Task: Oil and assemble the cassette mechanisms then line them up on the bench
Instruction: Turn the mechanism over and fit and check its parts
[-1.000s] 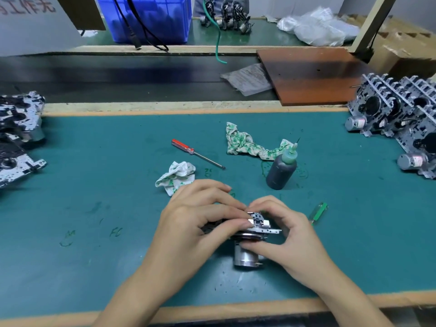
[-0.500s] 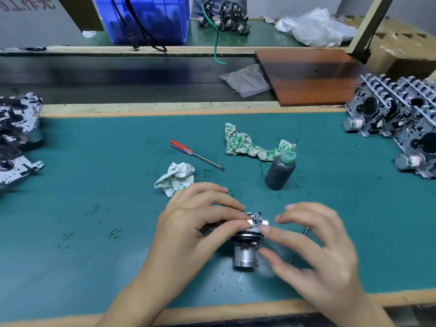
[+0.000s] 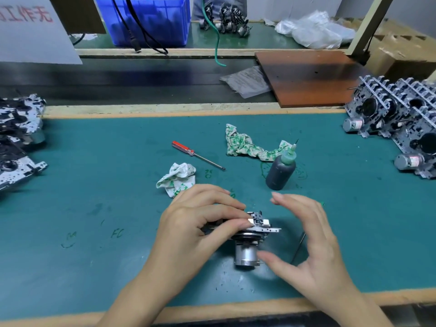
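Cassette mechanism (image 3: pixel 253 228) sits low in the centre of the frame on the green bench mat (image 3: pixel 94 197), standing on its cylindrical silver motor (image 3: pixel 245 256) with the flat metal plate on top. Left hand (image 3: pixel 198 227) grips the plate from the left, fingers curled over its upper edge and the thumb pressed against the near edge. Right hand (image 3: pixel 309 244) is just to the right of the mechanism, fingers spread and loosely bent, holding nothing; the thumb tip lies close to the motor, contact cannot be confirmed. A thin metal tool shaft (image 3: pixel 298 247) lies on the mat partly behind that hand.

Above the hands, centre frame: dark oil bottle (image 3: pixel 280 172) with a green needle nozzle, upright. A green-stained rag (image 3: pixel 245 147) lies just left of and behind the bottle. A second crumpled rag (image 3: pixel 177 179) lies just above the left hand. Red-handled screwdriver (image 3: pixel 195 155) lies between the two rags.

Right edge of frame: assembled mechanisms (image 3: pixel 396 121) stand in rows, motors facing left. Left edge: further mechanism plates (image 3: pixel 18 140) lie stacked flat. Upper frame: blue plastic crate (image 3: pixel 146 20), brown board (image 3: pixel 306 76), crumpled clear plastic bags (image 3: pixel 316 29).
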Motion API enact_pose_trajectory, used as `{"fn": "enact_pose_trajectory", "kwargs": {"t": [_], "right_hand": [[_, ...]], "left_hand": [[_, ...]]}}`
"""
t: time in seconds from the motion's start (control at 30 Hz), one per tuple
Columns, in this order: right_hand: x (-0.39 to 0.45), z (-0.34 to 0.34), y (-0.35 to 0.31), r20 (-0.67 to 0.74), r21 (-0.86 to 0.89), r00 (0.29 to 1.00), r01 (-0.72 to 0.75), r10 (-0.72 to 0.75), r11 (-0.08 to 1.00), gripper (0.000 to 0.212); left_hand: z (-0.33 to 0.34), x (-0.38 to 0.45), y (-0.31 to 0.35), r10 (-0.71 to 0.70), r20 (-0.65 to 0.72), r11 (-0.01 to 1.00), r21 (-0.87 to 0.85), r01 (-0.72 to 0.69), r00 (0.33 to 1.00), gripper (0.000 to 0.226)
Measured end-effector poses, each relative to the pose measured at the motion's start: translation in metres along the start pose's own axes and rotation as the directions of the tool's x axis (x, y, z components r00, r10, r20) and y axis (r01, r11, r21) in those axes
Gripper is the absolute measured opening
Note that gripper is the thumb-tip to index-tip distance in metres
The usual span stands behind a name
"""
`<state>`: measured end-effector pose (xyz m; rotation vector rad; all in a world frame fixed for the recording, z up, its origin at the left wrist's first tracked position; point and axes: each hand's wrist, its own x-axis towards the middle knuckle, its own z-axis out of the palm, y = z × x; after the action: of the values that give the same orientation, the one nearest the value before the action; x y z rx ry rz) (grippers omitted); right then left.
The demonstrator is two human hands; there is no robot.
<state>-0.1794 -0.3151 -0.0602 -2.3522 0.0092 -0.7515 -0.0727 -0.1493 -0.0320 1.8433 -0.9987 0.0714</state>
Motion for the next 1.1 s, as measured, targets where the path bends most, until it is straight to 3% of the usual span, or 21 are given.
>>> {"fn": "enact_pose_trajectory", "kwargs": {"t": [0.07,0.17,0.4,0.6,0.77,1.1], "right_hand": [[-0.003,0.004,0.004,0.090,0.072,0.990,-0.118,0.111,0.990,0.063],[-0.005,0.006,0.010,0.163,0.054,0.977,-0.145,0.134,0.988,0.050],[-0.006,0.003,0.015,0.105,0.006,0.989,-0.110,0.109,0.994,0.024],[-0.016,-0.001,0.019,0.037,-0.295,0.999,0.037,-0.027,0.955,0.038],[-0.012,-0.001,0.018,0.069,-0.325,0.995,0.096,-0.077,0.941,0.025],[-0.008,-0.003,0.013,0.103,-0.266,0.994,-0.004,0.032,0.964,0.029]], "left_hand": [[0.000,0.000,0.001,-0.003,0.003,1.000,-0.003,0.003,1.000,0.016],[-0.001,0.001,0.001,0.001,0.015,1.000,-0.005,-0.001,1.000,0.017],[-0.001,0.001,0.003,-0.022,0.022,1.000,-0.001,0.022,1.000,0.017],[-0.002,0.001,0.003,-0.030,0.022,1.000,-0.004,0.030,0.999,0.017],[-0.001,0.002,0.003,-0.033,0.019,0.999,-0.013,0.034,0.999,0.018],[0.000,0.000,0.003,-0.041,0.012,0.999,-0.028,0.042,0.999,0.018]]}}
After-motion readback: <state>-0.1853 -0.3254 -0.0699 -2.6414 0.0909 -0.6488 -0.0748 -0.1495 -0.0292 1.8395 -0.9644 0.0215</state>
